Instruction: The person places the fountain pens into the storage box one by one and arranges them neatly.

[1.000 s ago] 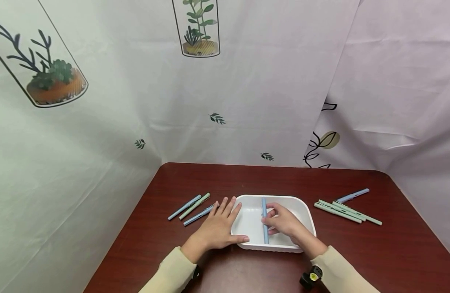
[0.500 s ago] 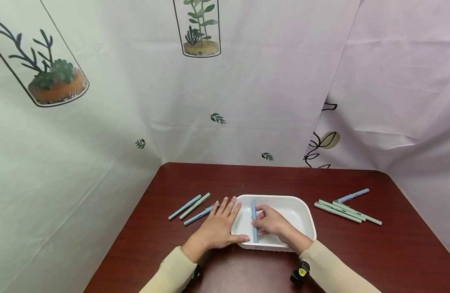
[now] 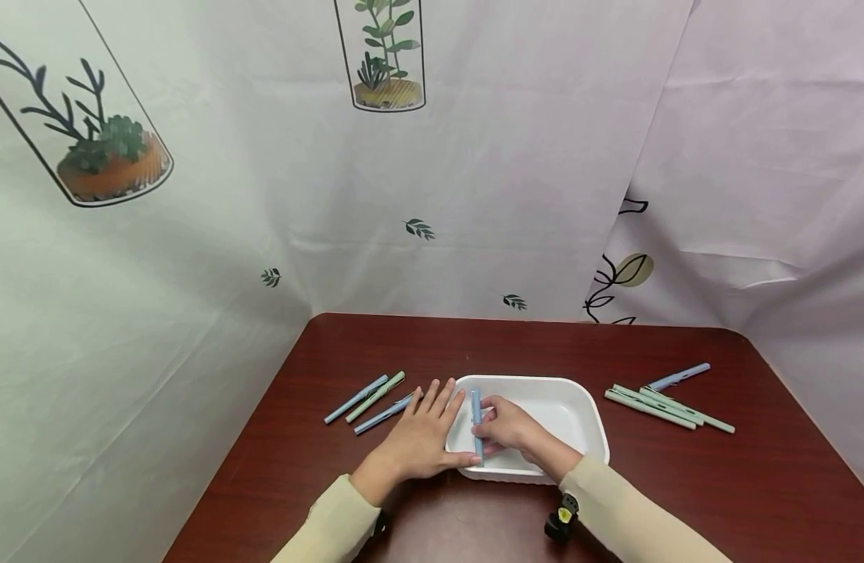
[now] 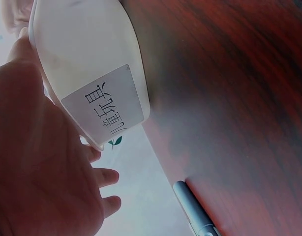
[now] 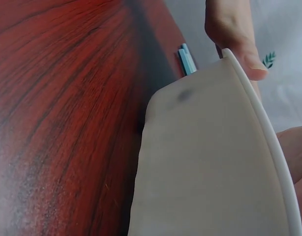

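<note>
A white plastic tray [image 3: 586,407] sits near the middle of the table. Over its left part my right hand [image 3: 509,426] pinches a blue pen [image 3: 477,414], which points away from me, lengthwise front to back. My left hand [image 3: 419,442] rests on the tray's left rim with fingers spread and straight, its thumb along the front left corner. In the left wrist view a label with printed characters [image 4: 105,105] shows on the tray's side. The right wrist view has the tray's outer wall [image 5: 205,157] in front, hiding the pen.
Left of the tray lie two blue pens and a green pen [image 3: 375,396], one blue pen partly behind my left fingers. On the right, several green pens [image 3: 667,408] lie in a pile against a blue pen [image 3: 679,377]. A printed curtain [image 3: 474,156] hangs behind the table.
My right hand has moved left across the tray with the blue pen, from its middle to near the left side. My left hand has stayed on the rim.
</note>
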Motion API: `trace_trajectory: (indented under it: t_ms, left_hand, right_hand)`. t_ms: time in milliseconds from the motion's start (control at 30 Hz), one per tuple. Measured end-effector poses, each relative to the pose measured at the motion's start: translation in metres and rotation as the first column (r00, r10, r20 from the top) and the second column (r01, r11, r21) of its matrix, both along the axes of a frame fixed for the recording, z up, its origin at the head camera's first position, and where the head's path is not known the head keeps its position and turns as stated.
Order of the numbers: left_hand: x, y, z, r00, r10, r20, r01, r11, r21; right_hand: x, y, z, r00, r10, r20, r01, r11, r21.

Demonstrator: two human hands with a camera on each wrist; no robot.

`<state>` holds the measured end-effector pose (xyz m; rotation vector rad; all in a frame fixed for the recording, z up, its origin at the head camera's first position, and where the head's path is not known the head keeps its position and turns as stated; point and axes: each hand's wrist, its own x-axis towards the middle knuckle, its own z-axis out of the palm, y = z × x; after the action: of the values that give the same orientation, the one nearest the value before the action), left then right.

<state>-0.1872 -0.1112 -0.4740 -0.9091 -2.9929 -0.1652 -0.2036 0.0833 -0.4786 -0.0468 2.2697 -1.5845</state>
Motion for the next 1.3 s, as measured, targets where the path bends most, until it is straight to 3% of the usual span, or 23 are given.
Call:
trace_trajectory:
  t_ms: [200, 667, 1000, 1300]
  left_hand:
    - [0.001, 0.000, 0.000, 1.000, -0.005, -0.016, 0.005, 1.000, -0.011]
    - [0.000, 0.001, 0.001, 1.000, 0.000, 0.002, 0.000, 1.000, -0.010]
    - [0.001, 0.001, -0.002, 1.000, -0.015, -0.003, 0.015, 1.000, 0.009]
    - [0.000, 0.001, -0.002, 1.000, -0.001, 0.004, 0.001, 1.000, -0.016]
  right_hand:
    - [0.000, -0.005, 0.000, 1.000, 0.019, 0.014, -0.019, 0.999, 0.037]
    - [-0.002, -0.014, -0.002, 0.998, 0.044, -0.039, -0.037, 0.986, 0.165]
    - [0.000, -0.014, -0.003, 0.997, 0.052, -0.065, -0.037, 0.976, 0.215]
    - [0.000, 0.000, 0.004, 0.997, 0.048, -0.053, -0.037, 0.979, 0.202]
